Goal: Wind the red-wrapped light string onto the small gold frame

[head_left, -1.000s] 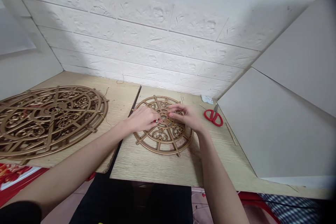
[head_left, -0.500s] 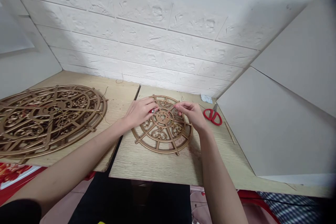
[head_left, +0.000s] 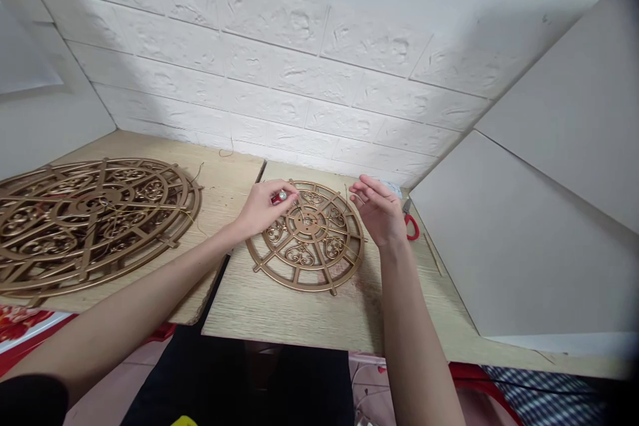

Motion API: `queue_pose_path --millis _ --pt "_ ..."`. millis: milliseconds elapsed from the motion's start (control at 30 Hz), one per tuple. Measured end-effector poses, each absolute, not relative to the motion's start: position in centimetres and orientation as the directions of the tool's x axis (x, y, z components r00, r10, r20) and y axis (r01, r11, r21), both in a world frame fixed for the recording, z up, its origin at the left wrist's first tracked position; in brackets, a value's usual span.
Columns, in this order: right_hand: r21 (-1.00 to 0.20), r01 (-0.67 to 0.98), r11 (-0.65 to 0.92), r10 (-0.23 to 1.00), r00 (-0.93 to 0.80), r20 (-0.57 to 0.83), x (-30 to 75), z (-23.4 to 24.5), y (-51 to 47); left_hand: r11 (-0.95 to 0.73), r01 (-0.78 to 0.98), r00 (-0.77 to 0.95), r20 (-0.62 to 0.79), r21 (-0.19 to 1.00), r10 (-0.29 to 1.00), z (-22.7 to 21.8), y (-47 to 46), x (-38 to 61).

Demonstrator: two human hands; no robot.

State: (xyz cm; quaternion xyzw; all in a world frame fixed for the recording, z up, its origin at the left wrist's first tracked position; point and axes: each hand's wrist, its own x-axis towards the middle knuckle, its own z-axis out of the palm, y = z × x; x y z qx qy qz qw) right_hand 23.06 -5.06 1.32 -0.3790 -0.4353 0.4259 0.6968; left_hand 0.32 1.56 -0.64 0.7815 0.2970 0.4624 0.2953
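A round gold openwork wheel point(head_left: 306, 237) with scrolled ornaments lies flat on the table. Over its upper left rim is my left hand point(head_left: 264, 208), closed around a small red object with a silvery round end point(head_left: 279, 198); I cannot make out its exact kind. A thin strand or shaft runs from those fingertips toward the wheel's hub. My right hand point(head_left: 382, 212) is raised above the wheel's right side, fingers apart and holding nothing visible, and it partly hides the red-handled scissors point(head_left: 412, 227) behind it.
More gold wheels point(head_left: 92, 263) are stacked on the left table board, with yellow thread point(head_left: 150, 208) across them. A dark gap point(head_left: 219, 286) separates the two boards. A thin stick point(head_left: 433, 254) lies near the white panel point(head_left: 539, 239) on the right. Behind stands a white brick-patterned wall point(head_left: 279, 73).
My right hand has lifted away from the wheel toward the right, its pinch opened into spread fingers. My left hand has shifted slightly up and left, showing more of the red object.
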Motion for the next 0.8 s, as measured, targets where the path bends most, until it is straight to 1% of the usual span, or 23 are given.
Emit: queue_pose_path --millis 67,133,233,367,433,533,667,733,800 --pt "-0.899 -0.256 0.354 0.929 0.209 0.306 22.7 1.2 -5.0 -0.57 0.158 0.384 0.482 0.806 0.788 -0.7 1.5 0.5" --pt "-0.908 -0.24 0.345 0.936 0.165 0.312 22.3 1.1 -5.0 -0.514 0.129 0.383 0.435 0.848 0.815 -0.7 1.5 0.6" --pt "-0.916 -0.241 0.32 0.947 0.109 0.302 21.3 1.0 -4.8 -0.464 0.094 0.377 0.4 0.881 0.836 -0.8 1.5 0.8" --pt "-0.91 -0.279 0.307 0.951 0.07 0.3 20.3 0.6 -4.6 -0.414 0.084 0.384 0.354 0.906 0.852 -0.8 1.4 0.9" --pt "-0.918 -0.269 0.292 0.956 0.057 0.287 20.0 0.4 -4.4 -0.399 0.073 0.384 0.344 0.914 0.857 -0.8 1.4 0.9" --pt "-0.933 -0.234 0.273 0.962 0.076 0.263 20.0 0.2 -4.3 -0.393 0.037 0.384 0.35 0.919 0.855 -0.8 1.5 0.9" --pt "-0.926 -0.22 0.308 0.947 0.164 0.276 20.2 0.3 -4.2 -0.396 0.028 0.404 0.353 0.918 0.844 -1.1 1.6 0.9" --pt "-0.919 -0.233 0.317 0.942 0.186 0.278 20.3 0.5 -4.3 -0.403 0.042 0.415 0.351 0.914 0.839 -1.2 1.6 0.9" --pt "-0.907 -0.275 0.318 0.945 0.17 0.28 20.2 0.8 -4.4 -0.403 0.048 0.42 0.348 0.914 0.838 -1.3 1.7 1.0"
